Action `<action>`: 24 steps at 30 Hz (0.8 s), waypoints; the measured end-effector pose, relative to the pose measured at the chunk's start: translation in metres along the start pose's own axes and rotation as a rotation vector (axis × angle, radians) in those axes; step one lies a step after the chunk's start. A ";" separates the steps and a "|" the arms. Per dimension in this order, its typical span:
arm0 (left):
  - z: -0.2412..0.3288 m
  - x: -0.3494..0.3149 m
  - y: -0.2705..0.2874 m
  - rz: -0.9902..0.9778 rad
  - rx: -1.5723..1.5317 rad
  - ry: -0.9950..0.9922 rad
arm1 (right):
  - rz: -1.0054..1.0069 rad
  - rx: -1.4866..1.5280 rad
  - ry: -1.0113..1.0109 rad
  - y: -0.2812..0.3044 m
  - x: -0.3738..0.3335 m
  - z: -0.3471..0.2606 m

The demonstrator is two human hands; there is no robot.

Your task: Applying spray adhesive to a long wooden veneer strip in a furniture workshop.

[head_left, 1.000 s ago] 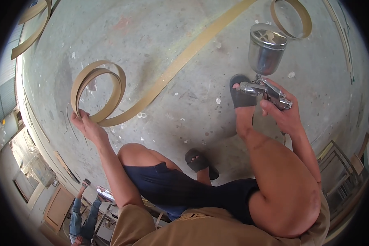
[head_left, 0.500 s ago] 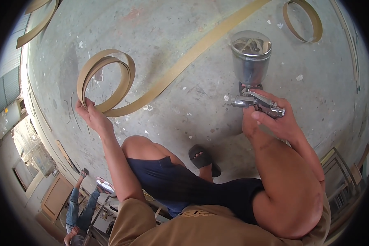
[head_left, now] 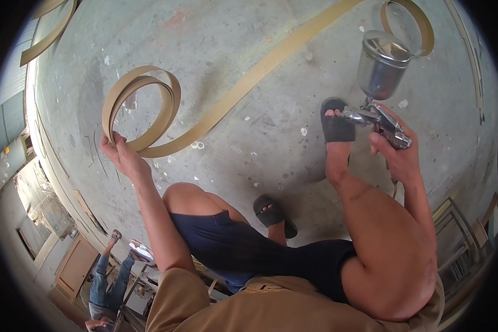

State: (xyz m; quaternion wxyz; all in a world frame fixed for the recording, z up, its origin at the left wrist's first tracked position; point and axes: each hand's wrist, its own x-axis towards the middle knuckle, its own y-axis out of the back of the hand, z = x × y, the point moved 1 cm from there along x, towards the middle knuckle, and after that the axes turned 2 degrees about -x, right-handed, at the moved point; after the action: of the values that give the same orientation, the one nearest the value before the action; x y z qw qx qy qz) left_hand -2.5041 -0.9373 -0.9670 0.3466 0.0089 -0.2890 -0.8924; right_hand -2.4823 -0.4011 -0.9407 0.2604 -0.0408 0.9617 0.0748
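Observation:
My left hand (head_left: 126, 157) pinches the lower edge of a coiled tan strip (head_left: 174, 105), a flat band like edge banding. From the coil, the strip's loose length (head_left: 243, 88) runs across the floor to the far right. On the right, my right hand (head_left: 399, 156) is wrapped round the handle of a metal spray gun (head_left: 377, 123). A silver lidded cup (head_left: 383, 67) stands on top of the gun, slightly tilted. The gun's nozzle points left, above my sandalled right foot (head_left: 337, 123).
Another loop of tan strip (head_left: 425, 27) lies at the far right, and a further strip (head_left: 50, 39) at the far left. Thin lengths of material (head_left: 473, 61) lie along the right side. Frames (head_left: 459, 232) lean at the lower right. Another person (head_left: 106, 285) is at the lower left.
My right hand has moved the spray gun to the right and slightly away from me, uncovering my right sandal. The left hand and the coil have hardly moved.

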 end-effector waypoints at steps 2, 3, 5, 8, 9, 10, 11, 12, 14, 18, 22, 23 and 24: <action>-0.001 0.001 -0.002 0.017 0.022 0.003 | 0.052 -0.029 0.024 0.008 -0.001 -0.002; -0.003 0.002 0.001 0.014 0.034 -0.001 | 0.062 -0.041 0.021 0.011 -0.001 -0.002; -0.001 0.003 0.004 0.018 0.040 -0.011 | 0.101 -0.004 0.036 0.012 0.002 -0.002; 0.007 -0.001 0.000 0.035 0.011 0.013 | 0.137 -0.040 0.053 0.024 0.003 0.002; 0.007 -0.001 0.000 0.035 0.006 0.017 | 0.143 -0.046 0.053 0.027 0.003 0.002; 0.008 0.000 -0.001 0.034 0.001 0.021 | 0.158 -0.049 0.070 0.031 0.003 0.001; 0.012 -0.002 -0.003 0.037 0.022 0.026 | 0.173 -0.052 0.086 0.034 0.004 0.000; 0.013 -0.003 -0.004 0.034 0.017 0.028 | 0.177 -0.056 0.086 0.037 0.004 -0.001; 0.014 -0.002 -0.005 0.031 0.038 0.018 | 0.210 -0.037 0.100 0.042 0.005 -0.003; 0.006 0.000 -0.002 0.011 0.012 -0.007 | 0.239 -0.121 0.119 0.052 0.007 -0.006; 0.004 -0.001 0.000 0.008 0.017 -0.013 | 0.299 -0.139 0.151 0.060 0.010 -0.008; 0.005 -0.002 0.000 0.013 0.018 -0.006 | 0.325 -0.149 0.159 0.062 0.011 -0.010; 0.006 -0.002 -0.001 0.017 0.020 0.001 | 0.329 -0.151 0.159 0.064 0.012 -0.012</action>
State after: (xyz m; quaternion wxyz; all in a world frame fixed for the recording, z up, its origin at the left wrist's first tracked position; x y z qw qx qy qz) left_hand -2.5043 -0.9323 -0.9632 0.3543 0.0104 -0.2975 -0.8865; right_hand -2.5056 -0.3407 -0.9290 0.1639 0.0916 0.9647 0.1849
